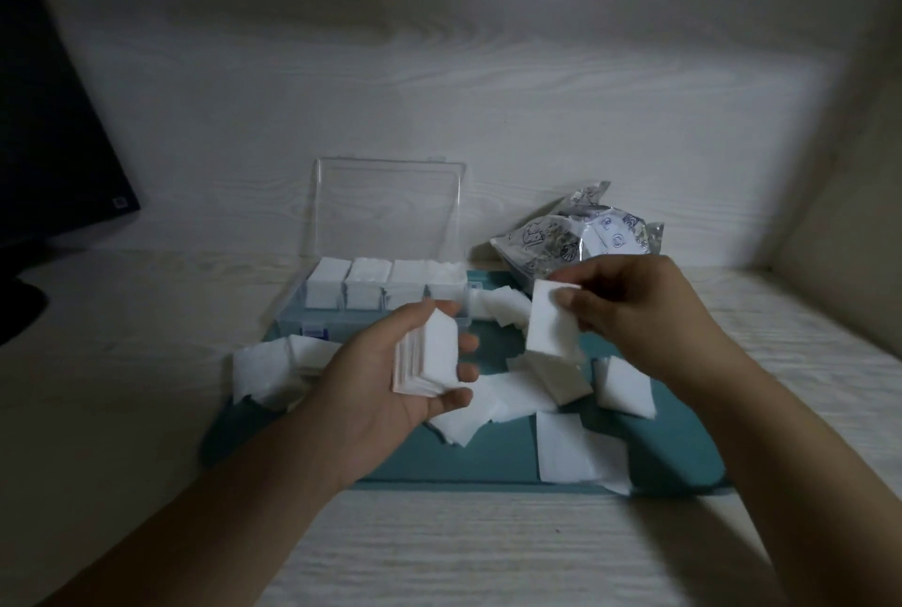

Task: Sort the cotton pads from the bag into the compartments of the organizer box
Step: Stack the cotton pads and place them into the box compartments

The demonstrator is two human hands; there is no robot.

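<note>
The left hand [415, 362] held a stack of pads [429, 357]. The right hand [629, 308] pinched one pad [551, 323] over a blue mat [488, 455] on the pale wooden table [463, 548].

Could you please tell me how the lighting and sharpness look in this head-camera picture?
Head view: dim overall, corners falling dark; the white cotton pads in the organizer box are the brightest thing; the right hand and its pad look slightly motion-blurred; wide-angle distortion bends the desk edges.

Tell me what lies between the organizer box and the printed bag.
In the head view, a small heap of loose cotton pads lies on the teal mat between the organizer box and the printed bag.
</note>
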